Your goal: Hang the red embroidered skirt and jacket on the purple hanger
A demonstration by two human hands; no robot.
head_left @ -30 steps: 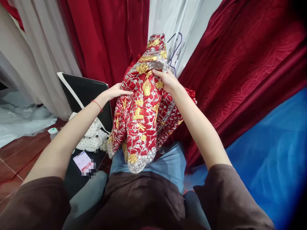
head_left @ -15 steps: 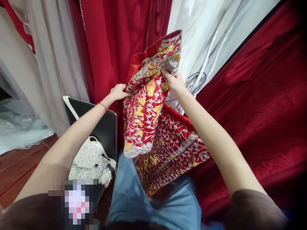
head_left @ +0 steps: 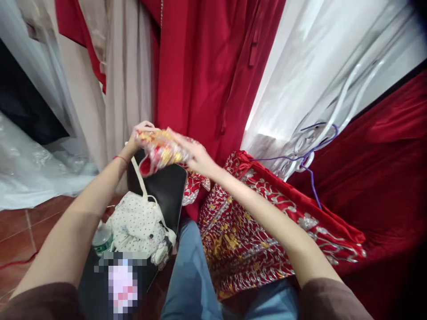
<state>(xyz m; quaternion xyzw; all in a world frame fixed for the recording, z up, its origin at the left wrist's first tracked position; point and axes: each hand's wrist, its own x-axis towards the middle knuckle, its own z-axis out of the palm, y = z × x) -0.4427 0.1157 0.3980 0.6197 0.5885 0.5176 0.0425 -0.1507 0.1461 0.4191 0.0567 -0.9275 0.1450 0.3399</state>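
Note:
My left hand (head_left: 142, 130) grips the left end of a red embroidered garment (head_left: 164, 153), worked in gold and silver thread and blurred by motion. My right hand (head_left: 199, 156) is closed on its right side, with some fingers hidden by the cloth. The bunched garment hangs above a black seat, and part of it drops behind my right wrist. Across my right knee spreads a larger red embroidered piece (head_left: 233, 240), with a plain red band along its upper edge. Neither hand touches that piece.
On the black seat (head_left: 167, 186) lie a white dotted bag (head_left: 136, 220) and a clear bottle (head_left: 102, 240). Red curtain-like cloth (head_left: 200, 66) and pale cloth hang ahead. White tubes (head_left: 348, 93) and a purple cord (head_left: 312, 182) are at right.
Both hands have moved left and carried the garment from over my lap to above the black seat. It is now more bunched up. The larger embroidered piece shows more fully.

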